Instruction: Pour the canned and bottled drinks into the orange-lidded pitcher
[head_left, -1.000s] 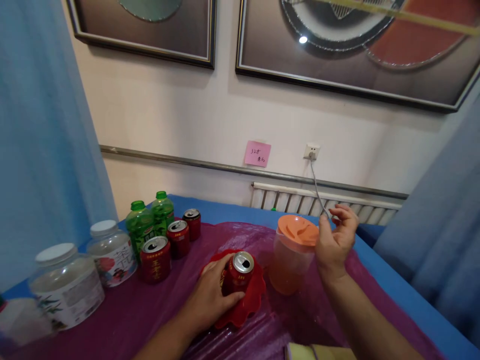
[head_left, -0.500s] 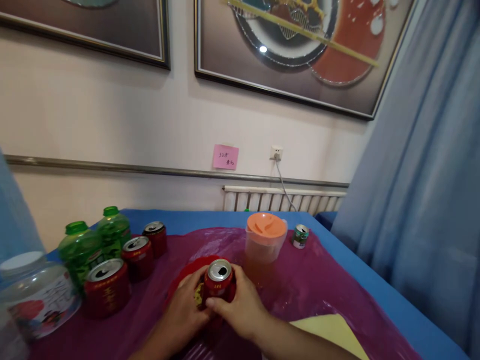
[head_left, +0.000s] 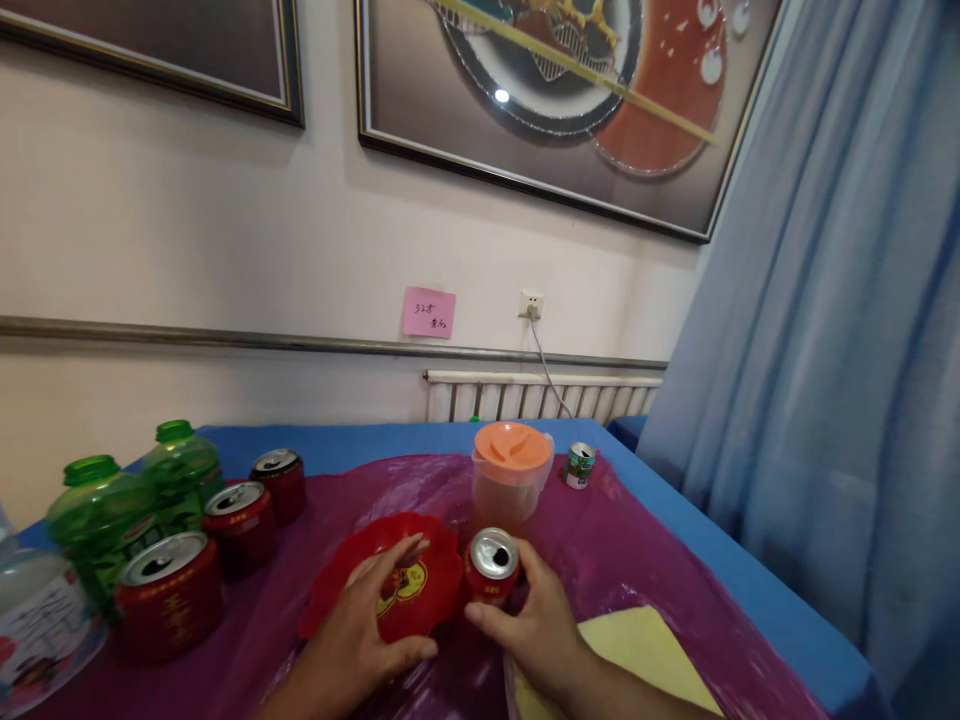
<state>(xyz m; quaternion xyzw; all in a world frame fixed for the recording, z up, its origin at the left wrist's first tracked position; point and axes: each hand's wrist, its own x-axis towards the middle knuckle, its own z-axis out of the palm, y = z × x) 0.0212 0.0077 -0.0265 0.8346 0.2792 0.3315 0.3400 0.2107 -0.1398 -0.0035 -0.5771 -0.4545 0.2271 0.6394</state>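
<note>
My right hand (head_left: pixel 536 610) is wrapped round a red drink can (head_left: pixel 493 570), upright, its silver top showing an opened mouth. Fingers spread, my left hand (head_left: pixel 367 620) holds nothing and hovers over the near part of a red scalloped plate (head_left: pixel 431 540) with a yellow design. The can is just right of the plate's rim; whether its base touches the table is hard to tell. Beyond it stands a clear plastic pitcher (head_left: pixel 510 490) with an orange lid. A yellow cloth or sheet (head_left: pixel 637 650) lies partly beneath my right forearm.
Left on the purple plastic sheet (head_left: pixel 615 560) stand several red cans (head_left: pixel 171 600), green bottles (head_left: pixel 180 470) and a clear jar (head_left: pixel 41 620). A small green can (head_left: pixel 579 466) stands at the back right. A blue curtain (head_left: pixel 847 380) hangs on the right.
My right hand has carried the can rightward from over the plate. My left hand has let go of the can and opened. The view has shifted slightly right.
</note>
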